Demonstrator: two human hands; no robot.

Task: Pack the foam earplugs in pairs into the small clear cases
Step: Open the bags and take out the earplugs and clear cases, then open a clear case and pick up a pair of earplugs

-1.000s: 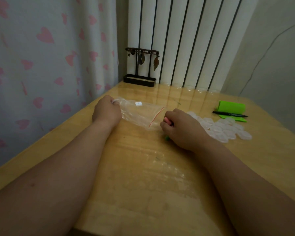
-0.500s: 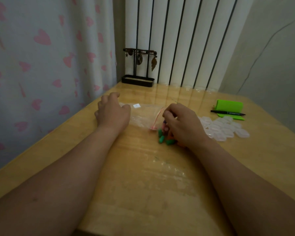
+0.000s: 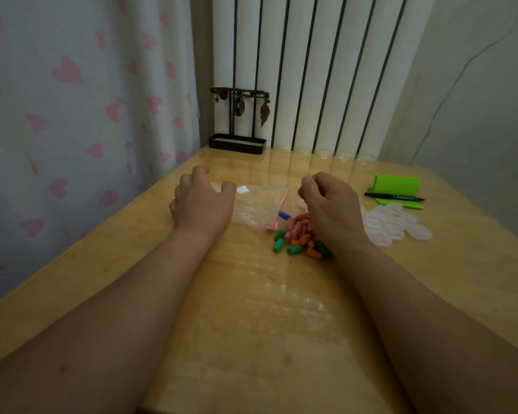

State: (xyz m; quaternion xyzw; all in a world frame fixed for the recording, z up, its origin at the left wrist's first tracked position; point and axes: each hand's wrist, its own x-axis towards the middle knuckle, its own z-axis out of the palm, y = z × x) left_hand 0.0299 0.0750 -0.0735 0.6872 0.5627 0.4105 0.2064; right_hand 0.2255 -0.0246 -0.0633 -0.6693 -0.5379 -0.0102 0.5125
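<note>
A heap of foam earplugs [image 3: 299, 239] in green, orange and pink lies on the wooden table [image 3: 251, 324], just outside the red-zip mouth of a flat clear plastic bag [image 3: 257, 204]. One blue earplug [image 3: 284, 215] sits at the bag's mouth. My left hand [image 3: 202, 201] hovers over the bag's left end with fingers apart, holding nothing. My right hand [image 3: 329, 210] is right of the heap, its heel against the earplugs and its fingers curled closed, with nothing visible in them. Several small clear cases [image 3: 392, 224] lie clustered to its right.
A green folded item [image 3: 396, 185] with a black pen [image 3: 393, 197] across it lies at the far right. A black jewellery stand [image 3: 238, 141] stands at the back edge before a white radiator [image 3: 311, 70]. A heart-print curtain [image 3: 72, 115] hangs along the table's left side.
My left hand has let go of the bag's end and opened. The bag now lies flat, the earplugs are spilled out beside its mouth, and my right hand has lifted its fingers off the heap.
</note>
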